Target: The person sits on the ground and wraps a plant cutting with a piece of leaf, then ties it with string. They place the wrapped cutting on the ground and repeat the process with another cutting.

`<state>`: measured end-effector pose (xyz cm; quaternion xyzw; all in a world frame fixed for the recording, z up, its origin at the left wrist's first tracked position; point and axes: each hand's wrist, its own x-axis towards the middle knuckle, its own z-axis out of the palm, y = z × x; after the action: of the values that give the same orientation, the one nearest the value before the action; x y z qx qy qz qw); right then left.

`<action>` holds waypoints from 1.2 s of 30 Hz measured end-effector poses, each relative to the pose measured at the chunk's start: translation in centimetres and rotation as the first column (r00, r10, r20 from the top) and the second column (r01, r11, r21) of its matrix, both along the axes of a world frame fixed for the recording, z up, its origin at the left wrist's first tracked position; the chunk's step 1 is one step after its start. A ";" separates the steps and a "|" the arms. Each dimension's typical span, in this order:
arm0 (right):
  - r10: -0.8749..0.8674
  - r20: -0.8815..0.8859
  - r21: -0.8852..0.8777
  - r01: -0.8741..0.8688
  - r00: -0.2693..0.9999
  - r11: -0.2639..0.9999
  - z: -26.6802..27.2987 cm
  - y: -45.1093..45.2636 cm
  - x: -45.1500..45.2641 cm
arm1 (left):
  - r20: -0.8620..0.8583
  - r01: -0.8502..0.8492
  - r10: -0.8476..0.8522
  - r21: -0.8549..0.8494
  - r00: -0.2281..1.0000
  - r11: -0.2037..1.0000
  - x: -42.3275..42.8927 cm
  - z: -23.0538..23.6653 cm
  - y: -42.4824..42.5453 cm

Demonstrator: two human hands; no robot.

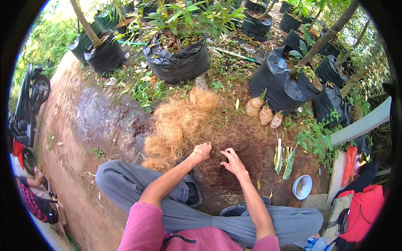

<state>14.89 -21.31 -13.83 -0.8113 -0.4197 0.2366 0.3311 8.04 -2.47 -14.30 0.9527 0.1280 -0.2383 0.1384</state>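
Note:
My left hand [202, 151] is curled in low over the ground, at the right side of a loose heap of tan coconut fibre [180, 120]. Whether thin strands are pinched in its fingers cannot be made out. Across a small gap, my right hand [233, 162] has thumb and forefinger apart, above a dark, fibre-strewn patch of soil [241, 183]. Beyond it, several fibre-wrapped bundles [265, 115] bound with pale string stand against a black grow bag. Two cut snake plant leaves [288, 163] lie to the right of my right hand.
A light blue bowl [302, 187] with residue sits right of my knee. Large black grow bags [179, 64] with plants line the far side. A grey plastic chair part [361, 122] juts in at right. A motorcycle [26, 116] and another person [39, 194] are at far left.

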 end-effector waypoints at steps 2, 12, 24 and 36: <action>0.010 -0.040 -0.038 -0.012 0.999 0.999 0.1 -0.2 -0.2 | 0.016 -0.044 0.045 -0.038 0.999 0.998 -0.2 -0.6 0.0; -0.007 0.097 0.085 -0.001 0.995 0.996 -1.8 -0.7 -0.2 | -0.066 -0.117 0.106 -0.198 0.992 0.973 1.3 -0.9 3.4; -0.071 0.164 0.135 0.049 0.984 0.990 -3.5 -2.1 0.4 | 0.482 -0.540 0.663 -0.387 0.573 0.748 4.0 9.6 14.2; -0.267 -0.371 0.038 0.302 0.889 0.952 1.6 -2.4 4.4 | 0.296 0.080 0.127 -0.597 0.947 0.798 5.8 7.3 0.2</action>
<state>19.27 -23.68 -12.23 -0.7900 -0.2387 0.3103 0.4719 13.86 -2.29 -6.98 0.8832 0.0332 -0.1063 0.4556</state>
